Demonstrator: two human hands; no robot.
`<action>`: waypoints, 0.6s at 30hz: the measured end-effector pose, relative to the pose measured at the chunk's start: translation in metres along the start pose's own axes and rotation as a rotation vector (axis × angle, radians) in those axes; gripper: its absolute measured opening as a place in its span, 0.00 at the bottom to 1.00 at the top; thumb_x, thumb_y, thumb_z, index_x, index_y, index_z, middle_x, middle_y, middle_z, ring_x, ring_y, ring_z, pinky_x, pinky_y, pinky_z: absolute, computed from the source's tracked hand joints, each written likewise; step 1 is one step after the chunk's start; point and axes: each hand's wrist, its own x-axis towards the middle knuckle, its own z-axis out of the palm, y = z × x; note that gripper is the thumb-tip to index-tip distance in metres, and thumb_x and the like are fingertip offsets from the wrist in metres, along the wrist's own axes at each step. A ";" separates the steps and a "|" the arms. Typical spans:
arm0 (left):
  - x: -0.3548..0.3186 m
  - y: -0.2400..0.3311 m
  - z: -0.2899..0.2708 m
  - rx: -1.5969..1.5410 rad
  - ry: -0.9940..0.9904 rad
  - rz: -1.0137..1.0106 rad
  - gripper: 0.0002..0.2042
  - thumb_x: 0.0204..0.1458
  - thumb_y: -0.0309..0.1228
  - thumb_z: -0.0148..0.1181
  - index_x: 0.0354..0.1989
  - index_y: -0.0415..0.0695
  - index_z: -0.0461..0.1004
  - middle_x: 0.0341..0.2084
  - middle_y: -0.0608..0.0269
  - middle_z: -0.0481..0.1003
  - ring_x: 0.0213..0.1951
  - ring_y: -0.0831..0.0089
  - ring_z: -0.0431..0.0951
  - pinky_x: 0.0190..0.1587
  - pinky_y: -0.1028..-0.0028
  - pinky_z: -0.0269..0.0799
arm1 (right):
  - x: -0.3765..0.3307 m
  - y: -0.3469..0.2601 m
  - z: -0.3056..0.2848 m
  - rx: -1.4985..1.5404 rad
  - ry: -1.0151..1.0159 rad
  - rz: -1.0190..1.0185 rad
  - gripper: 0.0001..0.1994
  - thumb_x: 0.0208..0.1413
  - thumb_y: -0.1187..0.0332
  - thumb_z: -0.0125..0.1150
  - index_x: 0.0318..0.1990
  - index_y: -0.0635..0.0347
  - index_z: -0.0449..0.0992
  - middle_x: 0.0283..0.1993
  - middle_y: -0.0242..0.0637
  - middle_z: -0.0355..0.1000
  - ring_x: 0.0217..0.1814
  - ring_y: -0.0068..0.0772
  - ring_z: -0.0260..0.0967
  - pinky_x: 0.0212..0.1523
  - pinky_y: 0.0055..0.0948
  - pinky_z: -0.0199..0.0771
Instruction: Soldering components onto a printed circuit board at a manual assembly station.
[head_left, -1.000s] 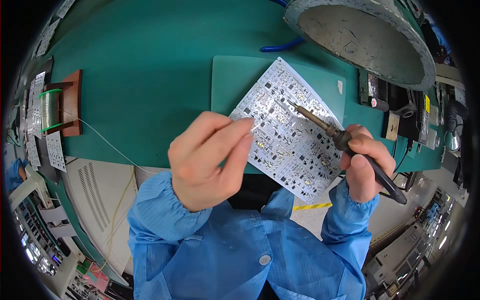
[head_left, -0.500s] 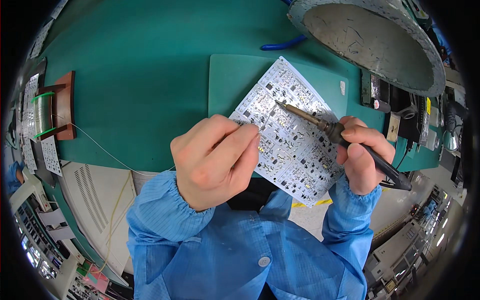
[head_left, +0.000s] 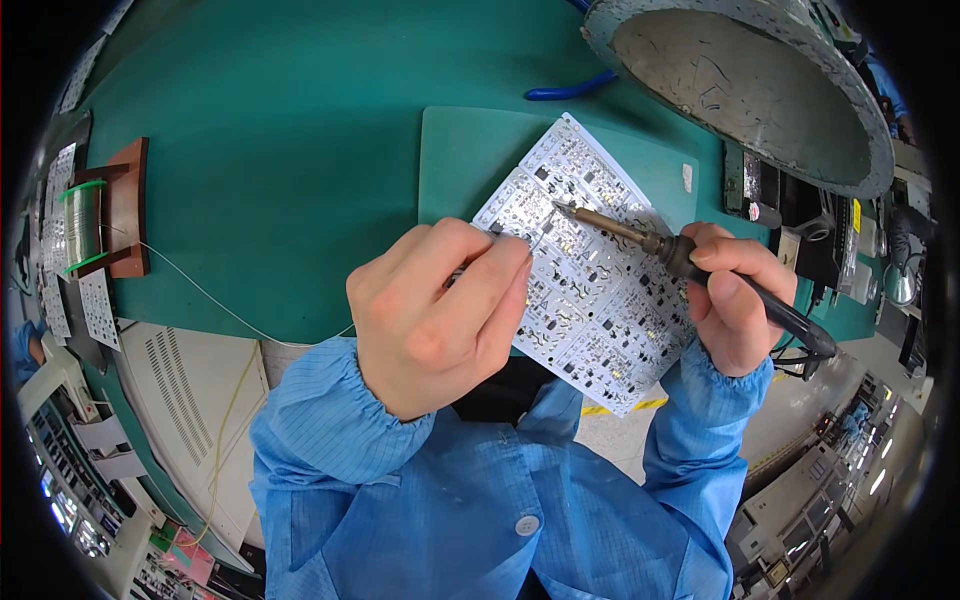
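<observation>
My right hand (head_left: pixel 738 300) grips a soldering iron (head_left: pixel 700 265) by its dark handle. The iron's tip rests on or just above the upper left part of a white circuit board panel (head_left: pixel 610 330), crowded with small dark and silver parts. Closed in a pinch, my left hand (head_left: pixel 440 310) is over the panel's left edge. From it a short end of solder wire (head_left: pixel 540 241) points toward the iron's tip. The wire runs back past the left sleeve to a solder spool (head_left: pixel 85 225) on a brown stand. Under the panel lies a green mat (head_left: pixel 460 150).
A large grey round hood (head_left: pixel 740 95) hangs over the far right. Blue-handled pliers (head_left: pixel 570 91) lie partly beneath it. Dark equipment (head_left: pixel 800 210) stands at the right edge of the green bench (head_left: pixel 270 130). More white boards (head_left: pixel 100 308) are stacked at the far left.
My left hand has shifted slightly right and up, nearer the iron's tip. The iron's handle end has swung a little to the right; the panel stays nearly in place.
</observation>
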 end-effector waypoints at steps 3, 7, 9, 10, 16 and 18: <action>0.001 0.000 0.001 0.003 -0.003 0.012 0.10 0.33 0.19 0.66 0.27 0.43 0.77 0.20 0.67 0.68 0.19 0.74 0.69 0.18 0.76 0.64 | 0.000 0.001 0.000 0.004 -0.006 -0.023 0.11 0.42 0.73 0.53 0.32 0.72 0.76 0.15 0.38 0.65 0.13 0.24 0.56 0.19 0.26 0.56; 0.002 0.001 0.000 -0.001 -0.008 0.011 0.10 0.32 0.19 0.66 0.27 0.43 0.77 0.20 0.67 0.68 0.20 0.73 0.69 0.19 0.76 0.64 | -0.001 0.001 0.001 0.006 0.006 -0.036 0.11 0.42 0.73 0.53 0.31 0.72 0.76 0.13 0.37 0.64 0.12 0.24 0.55 0.22 0.27 0.58; 0.002 0.001 0.000 0.007 -0.020 0.015 0.10 0.32 0.20 0.66 0.27 0.43 0.77 0.20 0.67 0.68 0.20 0.73 0.70 0.19 0.75 0.64 | -0.002 0.001 0.001 0.001 0.015 -0.032 0.11 0.42 0.73 0.53 0.31 0.72 0.76 0.13 0.37 0.64 0.12 0.24 0.55 0.23 0.28 0.58; 0.002 0.000 0.001 0.004 -0.020 0.015 0.10 0.32 0.20 0.66 0.27 0.43 0.77 0.20 0.67 0.68 0.20 0.73 0.70 0.19 0.75 0.64 | -0.003 0.002 0.001 0.005 0.021 -0.030 0.11 0.42 0.73 0.53 0.31 0.72 0.76 0.13 0.37 0.64 0.12 0.24 0.55 0.23 0.28 0.58; 0.006 0.004 -0.001 -0.044 -0.054 -0.004 0.10 0.34 0.14 0.64 0.28 0.38 0.77 0.20 0.62 0.70 0.19 0.71 0.70 0.19 0.75 0.62 | -0.005 0.001 -0.001 -0.008 0.031 -0.002 0.11 0.42 0.72 0.53 0.31 0.71 0.76 0.13 0.37 0.64 0.12 0.24 0.55 0.21 0.27 0.57; 0.006 0.004 0.000 -0.040 -0.048 0.001 0.10 0.34 0.15 0.64 0.28 0.38 0.77 0.20 0.62 0.70 0.19 0.71 0.70 0.19 0.75 0.62 | -0.005 0.000 -0.001 -0.005 0.016 -0.021 0.11 0.42 0.72 0.53 0.31 0.71 0.76 0.14 0.38 0.64 0.13 0.24 0.55 0.20 0.26 0.57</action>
